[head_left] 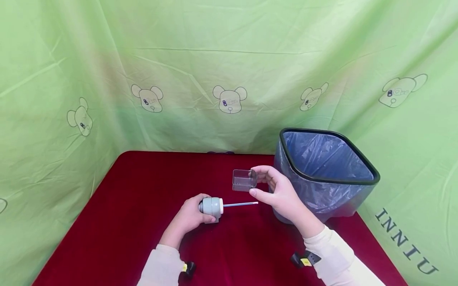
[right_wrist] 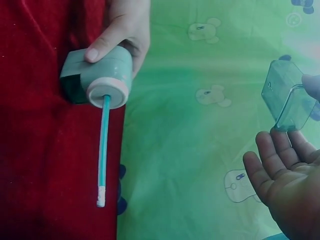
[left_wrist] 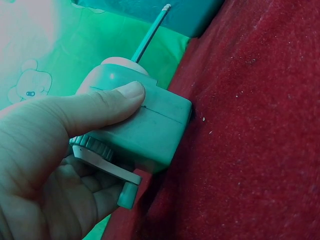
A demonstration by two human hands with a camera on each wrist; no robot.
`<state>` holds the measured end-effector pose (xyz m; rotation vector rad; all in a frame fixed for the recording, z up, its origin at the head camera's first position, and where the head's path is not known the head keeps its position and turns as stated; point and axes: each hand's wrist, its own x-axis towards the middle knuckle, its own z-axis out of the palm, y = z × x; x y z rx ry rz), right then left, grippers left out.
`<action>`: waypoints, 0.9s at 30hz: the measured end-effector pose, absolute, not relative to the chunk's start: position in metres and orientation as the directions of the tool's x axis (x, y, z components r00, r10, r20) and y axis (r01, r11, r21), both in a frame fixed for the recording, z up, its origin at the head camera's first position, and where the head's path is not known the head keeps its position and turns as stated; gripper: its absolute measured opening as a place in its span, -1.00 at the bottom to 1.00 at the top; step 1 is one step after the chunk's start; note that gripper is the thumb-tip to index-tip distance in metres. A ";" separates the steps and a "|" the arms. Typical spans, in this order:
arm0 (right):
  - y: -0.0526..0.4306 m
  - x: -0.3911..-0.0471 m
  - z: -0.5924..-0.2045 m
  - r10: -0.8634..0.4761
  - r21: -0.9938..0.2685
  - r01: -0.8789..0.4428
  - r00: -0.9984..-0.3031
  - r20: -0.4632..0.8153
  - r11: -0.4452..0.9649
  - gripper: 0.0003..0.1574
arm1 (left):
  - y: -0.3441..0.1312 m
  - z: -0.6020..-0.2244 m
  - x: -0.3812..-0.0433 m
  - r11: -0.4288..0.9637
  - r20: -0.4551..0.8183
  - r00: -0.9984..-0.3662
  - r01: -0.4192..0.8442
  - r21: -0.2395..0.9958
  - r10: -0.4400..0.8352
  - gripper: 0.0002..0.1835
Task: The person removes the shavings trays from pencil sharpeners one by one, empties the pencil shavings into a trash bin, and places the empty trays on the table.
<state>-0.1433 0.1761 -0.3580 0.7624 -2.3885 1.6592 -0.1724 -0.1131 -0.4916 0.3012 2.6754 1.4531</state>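
My left hand [head_left: 189, 214] grips a grey-green crank pencil sharpener [head_left: 213, 206], with the thumb across its body in the left wrist view. A pencil [head_left: 239, 204] sticks out of the sharpener's pale front ring, its pinkish eraser end pointing right. The crank handle [left_wrist: 107, 167] shows at the back, near the palm. In the right wrist view a dark opening [right_wrist: 75, 89] gapes in the sharpener's lower body. Between thumb and fingertips my right hand [head_left: 280, 194] pinches a clear plastic shavings drawer [head_left: 241, 181], raised above the table. The drawer looks free of contents.
A bin [head_left: 315, 190] with a black rim and a clear liner stands close behind my right hand, at the table's right side. Red cloth [head_left: 143, 190] covers the table. Green curtains [head_left: 229, 59] with bear prints hang around its back and sides.
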 end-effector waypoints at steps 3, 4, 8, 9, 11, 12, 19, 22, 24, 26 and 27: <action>0.177 -0.145 -0.362 -0.336 -0.836 -0.472 -0.864 0.375 0.281 -0.36 | -0.113 -0.492 -0.173 0.527 0.016 -0.977 0.128 0.840 0.212 -0.32; 0.177 -0.145 -0.364 -0.338 -0.836 -0.469 -0.865 0.371 0.285 -0.35 | -0.113 -0.492 -0.173 0.526 0.015 -0.977 0.127 0.841 0.212 -0.32; 0.177 -0.144 -0.367 -0.329 -0.832 -0.461 -0.873 0.361 0.308 -0.35 | -0.113 -0.492 -0.173 0.529 0.017 -0.976 0.133 0.838 0.219 -0.31; 0.177 -0.144 -0.368 -0.324 -0.834 -0.457 -0.875 0.359 0.311 -0.35 | -0.113 -0.492 -0.173 0.530 0.018 -0.976 0.135 0.837 0.219 -0.31; 0.177 -0.144 -0.370 -0.317 -0.836 -0.450 -0.880 0.355 0.314 -0.35 | -0.113 -0.492 -0.173 0.532 0.020 -0.975 0.137 0.836 0.220 -0.31; 0.178 -0.144 -0.372 -0.316 -0.837 -0.449 -0.880 0.354 0.314 -0.35 | -0.113 -0.492 -0.173 0.530 0.015 -0.976 0.130 0.838 0.216 -0.32; 0.179 -0.146 -0.379 -0.322 -0.832 -0.456 -0.876 0.358 0.316 -0.36 | -0.113 -0.492 -0.173 0.527 0.015 -0.977 0.128 0.840 0.213 -0.31; 0.179 -0.145 -0.380 -0.321 -0.835 -0.451 -0.879 0.353 0.316 -0.34 | -0.113 -0.492 -0.173 0.525 0.016 -0.977 0.128 0.841 0.212 -0.31; 0.179 -0.144 -0.381 -0.322 -0.837 -0.449 -0.879 0.351 0.312 -0.33 | -0.113 -0.492 -0.173 0.525 0.012 -0.978 0.121 0.842 0.207 -0.31; 0.179 -0.144 -0.382 -0.321 -0.841 -0.445 -0.880 0.349 0.307 -0.32 | -0.113 -0.492 -0.173 0.528 0.013 -0.978 0.124 0.840 0.208 -0.31; 0.179 -0.144 -0.383 -0.321 -0.842 -0.445 -0.880 0.349 0.305 -0.32 | -0.113 -0.492 -0.173 0.529 0.013 -0.978 0.125 0.839 0.209 -0.31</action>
